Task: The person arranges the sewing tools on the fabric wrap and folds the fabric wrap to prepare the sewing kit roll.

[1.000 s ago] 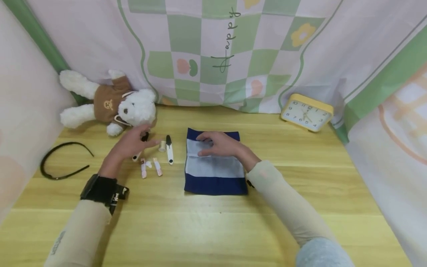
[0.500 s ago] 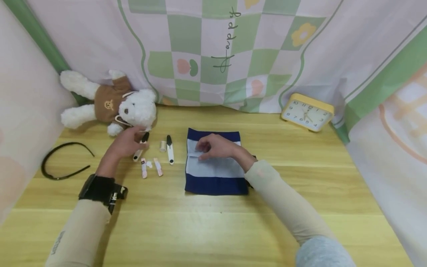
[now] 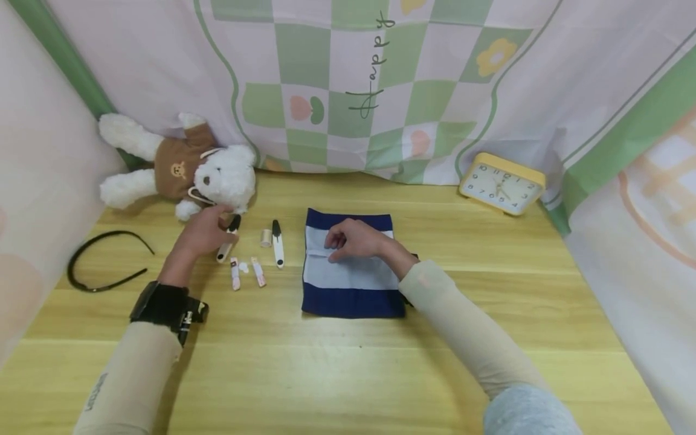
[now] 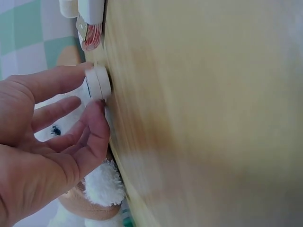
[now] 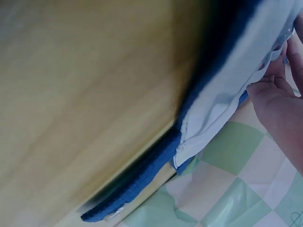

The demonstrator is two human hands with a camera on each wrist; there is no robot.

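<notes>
Cloth (image 3: 353, 278) lies under the right hand (image 3: 357, 238); the left hand (image 3: 203, 233) pinches a tool (image 3: 224, 251).

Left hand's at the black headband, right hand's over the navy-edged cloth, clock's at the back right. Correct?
Not quite: the head view shows the left hand at the white-and-black tool left of the spool, not at the headband. The rest is right: right hand over the navy-edged cloth, clock at the back right.
</notes>
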